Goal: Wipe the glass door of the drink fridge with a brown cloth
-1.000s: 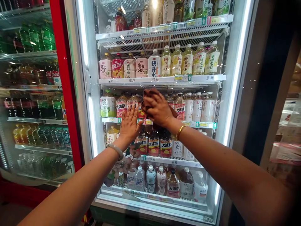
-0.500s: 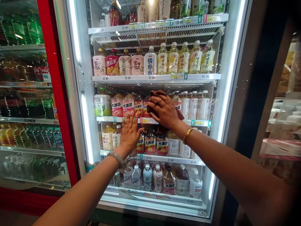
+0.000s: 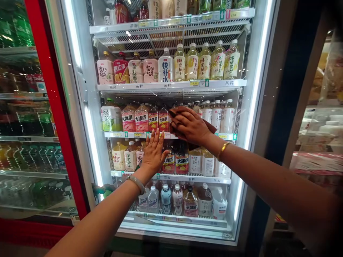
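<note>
My right hand (image 3: 190,125) presses a folded brown cloth (image 3: 210,125) against the clear glass door (image 3: 134,95) of a drinks fridge, its fingers bent over the cloth. A gold bangle (image 3: 223,151) circles that wrist. Lower and to the left, my left hand (image 3: 154,151) lies flat on the glass with fingers stretched out and nothing held. A pale bangle (image 3: 137,184) is on the left wrist. Behind the glass, the hands and cloth hide some bottles with red and black labels (image 3: 182,162).
Lit fridge shelves (image 3: 171,85) carry rows of bottled drinks. To the left stands another fridge with a red frame (image 3: 50,89) and more bottles. A dark upright panel (image 3: 289,89) and stacked packaged goods (image 3: 311,166) are on the right.
Against the shelves, both hands have shifted to the right along the glass, the right one with the cloth and slightly lower. The whole view has swung a little to the right.
</note>
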Available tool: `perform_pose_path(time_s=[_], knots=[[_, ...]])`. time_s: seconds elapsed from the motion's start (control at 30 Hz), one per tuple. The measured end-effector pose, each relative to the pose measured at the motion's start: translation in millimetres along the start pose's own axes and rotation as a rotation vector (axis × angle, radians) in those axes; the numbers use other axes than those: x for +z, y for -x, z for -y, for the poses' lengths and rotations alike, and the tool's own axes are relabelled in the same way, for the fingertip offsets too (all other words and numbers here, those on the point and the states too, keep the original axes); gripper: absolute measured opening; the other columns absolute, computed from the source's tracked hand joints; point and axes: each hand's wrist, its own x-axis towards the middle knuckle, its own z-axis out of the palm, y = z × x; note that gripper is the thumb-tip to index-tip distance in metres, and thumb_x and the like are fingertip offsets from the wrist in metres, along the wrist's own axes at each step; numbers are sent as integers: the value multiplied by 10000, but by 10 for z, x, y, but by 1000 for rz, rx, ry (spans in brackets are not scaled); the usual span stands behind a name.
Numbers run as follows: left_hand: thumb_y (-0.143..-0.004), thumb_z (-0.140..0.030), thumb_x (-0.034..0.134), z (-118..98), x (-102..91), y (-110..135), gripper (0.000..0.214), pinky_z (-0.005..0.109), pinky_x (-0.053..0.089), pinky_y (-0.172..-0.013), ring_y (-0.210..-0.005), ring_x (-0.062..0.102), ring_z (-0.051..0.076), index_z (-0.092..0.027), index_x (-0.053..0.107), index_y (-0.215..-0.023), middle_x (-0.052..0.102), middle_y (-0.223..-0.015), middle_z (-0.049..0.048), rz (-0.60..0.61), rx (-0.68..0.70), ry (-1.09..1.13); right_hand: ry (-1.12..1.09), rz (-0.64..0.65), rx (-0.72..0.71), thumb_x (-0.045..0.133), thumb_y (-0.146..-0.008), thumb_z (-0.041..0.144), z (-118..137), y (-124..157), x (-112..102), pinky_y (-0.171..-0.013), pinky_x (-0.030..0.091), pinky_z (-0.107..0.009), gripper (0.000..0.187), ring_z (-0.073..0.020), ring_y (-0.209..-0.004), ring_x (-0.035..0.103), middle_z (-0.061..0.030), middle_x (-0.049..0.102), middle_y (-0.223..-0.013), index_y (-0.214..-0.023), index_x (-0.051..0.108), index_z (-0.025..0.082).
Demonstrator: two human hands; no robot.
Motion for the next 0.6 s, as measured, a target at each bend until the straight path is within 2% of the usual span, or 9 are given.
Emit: perform_pose_path(time_s=[0.07, 0.13, 0.27, 0.33, 0.4, 0.47, 0.53, 0.6], knots=[[-1054, -566, 311, -58, 57, -24, 766, 530, 103, -1325, -1637, 32, 277, -176, 98, -1678, 140, -1743, 147, -9, -31, 21, -17, -14, 79, 615, -976, 383, 51, -118, 61, -1265, 300, -601, 292, -299, -1384, 438, -105, 629, -1382, -1204, 695, 218], [-1055, -570, 299, -100, 91, -4, 775, 547, 110, -1319, -1636, 24, 287, -165, 80, -1678, 118, -1743, 164, 0, -42, 37, -36, 9, 28, 608, -980, 372, 149, -73, 95, -1265, 302, -606, 267, -294, -1366, 453, -107, 636, -1364, -1172, 704, 213], [-1054, -568, 312, -157, 115, 99, 781, 550, 111, -1317, -1636, 34, 294, -168, 65, -1678, 119, -1741, 174, 27, -10, 45, -55, 67, -197, 618, -971, 303, 183, 374, -23, -1229, 368, -560, 234, -256, -1307, 515, -72, 676, -1319, -1175, 709, 232], [-1050, -577, 318, -205, 136, 122, 790, 538, 106, -1320, -1637, 37, 289, -169, 65, -1678, 132, -1739, 176, 25, 22, 38, -48, 70, -212, 638, -959, 295, 60, 551, -152, -1218, 385, -537, 267, -248, -1301, 524, -66, 681, -1323, -1211, 701, 234], [-1047, -582, 321, -285, 173, 103, 794, 530, 98, -1322, -1638, 34, 285, -167, 74, -1677, 138, -1738, 176, 21, 37, 35, -5, 60, -129, 648, -955, 309, -96, 579, -272, -1223, 385, -522, 306, -252, -1303, 520, -65, 678, -1328, -1249, 688, 239], [-1043, -585, 330, -393, 221, 51, 794, 547, 84, -1321, -1637, 28, 296, -168, 94, -1676, 129, -1740, 175, 13, 7, 42, 58, 28, 40, 650, -955, 349, -196, 480, -327, -1233, 377, -531, 331, -274, -1315, 502, -76, 672, -1325, -1264, 683, 237], [-1042, -583, 338, -509, 270, -12, 790, 578, 77, -1317, -1635, 20, 314, -169, 110, -1675, 111, -1742, 176, 1, -52, 56, 100, -13, 212, 647, -953, 385, -178, 352, -296, -1237, 369, -563, 345, -304, -1328, 481, -97, 661, -1332, -1255, 690, 223], [-1044, -571, 341, -602, 305, -62, 783, 595, 80, -1314, -1635, 31, 321, -169, 110, -1675, 113, -1740, 178, -25, -96, 66, 80, -6, 246, 641, -953, 399, -37, 309, -213, -1238, 367, -584, 338, -315, -1336, 475, -106, 648, -1352, -1232, 703, 218]])
